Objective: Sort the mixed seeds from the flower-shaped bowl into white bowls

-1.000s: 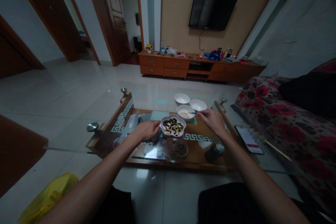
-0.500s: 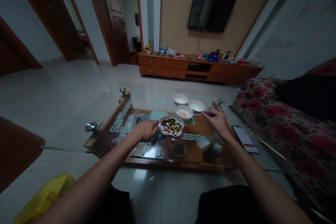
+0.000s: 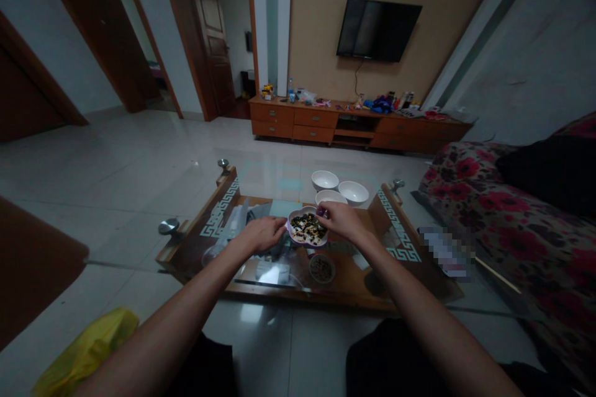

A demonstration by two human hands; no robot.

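A flower-shaped bowl (image 3: 307,243) of mixed dark, yellow and white bits stands on the glass table. My left hand (image 3: 264,233) pinches its left rim. From the right, my right hand (image 3: 341,219) reaches to the bowl's upper right edge, its fingers closed on a slim purple tool (image 3: 320,213) like tweezers, whose tip I cannot make out. Behind that hand, a white bowl (image 3: 329,197) is partly covered, its contents hidden. Two other white bowls, one at the back (image 3: 325,180) and one to the right (image 3: 354,192), look bare inside.
Below the glass, or seen through it, is a round dish of small brown bits (image 3: 322,268). A phone (image 3: 444,251), partly blurred out, lies at the table's right. A yellow bag (image 3: 88,347) is on the floor at left. A flowered sofa (image 3: 507,198) stands to the right.
My right hand has moved left and toward me with the purple tool, from the near white bowl to the flower-shaped bowl. My left hand stays at the rim. The view has shifted slightly.
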